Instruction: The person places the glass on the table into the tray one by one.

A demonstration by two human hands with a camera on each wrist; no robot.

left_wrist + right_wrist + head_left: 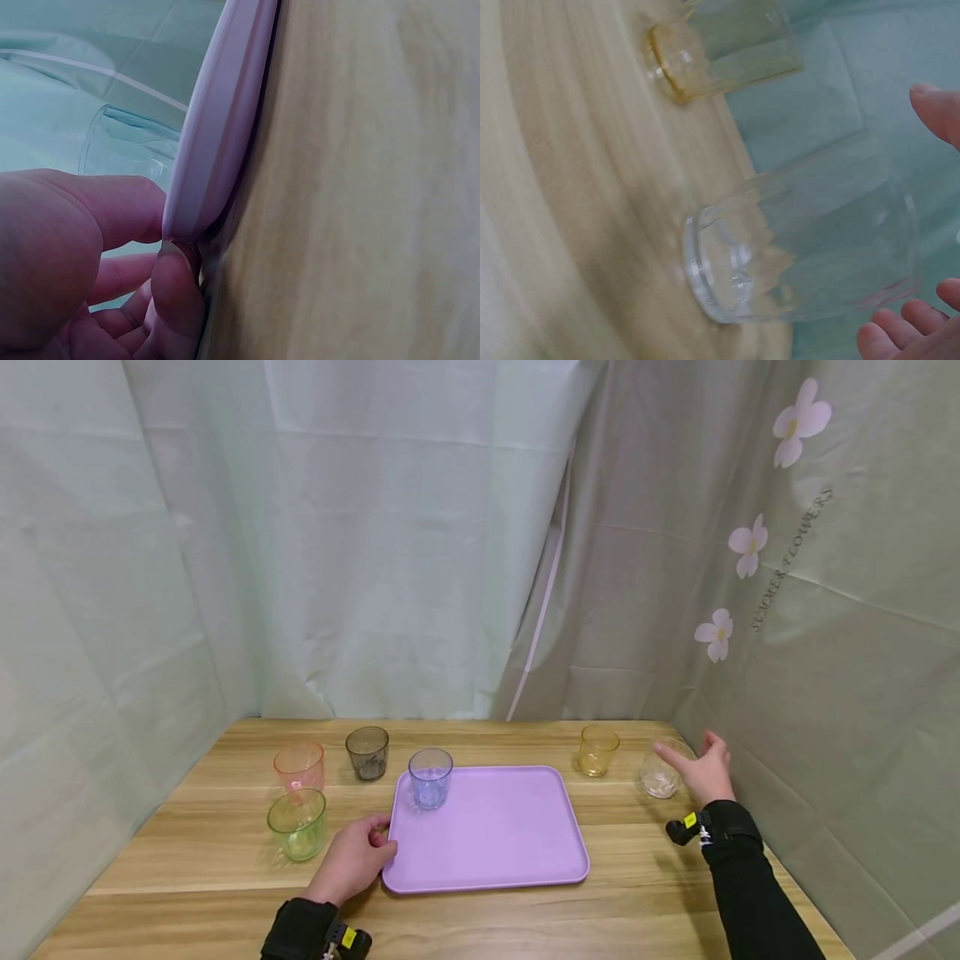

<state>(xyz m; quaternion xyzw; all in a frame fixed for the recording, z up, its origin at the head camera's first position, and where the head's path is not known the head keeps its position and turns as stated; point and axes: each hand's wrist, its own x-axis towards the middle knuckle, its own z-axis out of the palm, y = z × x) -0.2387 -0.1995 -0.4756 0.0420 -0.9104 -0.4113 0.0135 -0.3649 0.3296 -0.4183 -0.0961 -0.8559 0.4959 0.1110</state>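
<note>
My left hand [354,860] pinches the near left edge of a purple tray [495,831], thumb on its rim and fingertips low against its side; the left wrist view has the tray's rim [217,127] close up. On the tray's far left corner stands a blue tinted glass [431,783]. At the far right, my right hand [707,768] spreads thumb and fingers apart around the top of a clear glass [662,777]. Seen from the right wrist, this clear glass [802,247] stands upright on the table, with the fingertips near its rim.
A yellow glass [597,752] stands left of the clear one. On the left are a black tinted glass [367,756], a pink glass [300,767] and a green glass [297,827], the last two close together. Curtains [420,543] hang around the wooden table [202,843].
</note>
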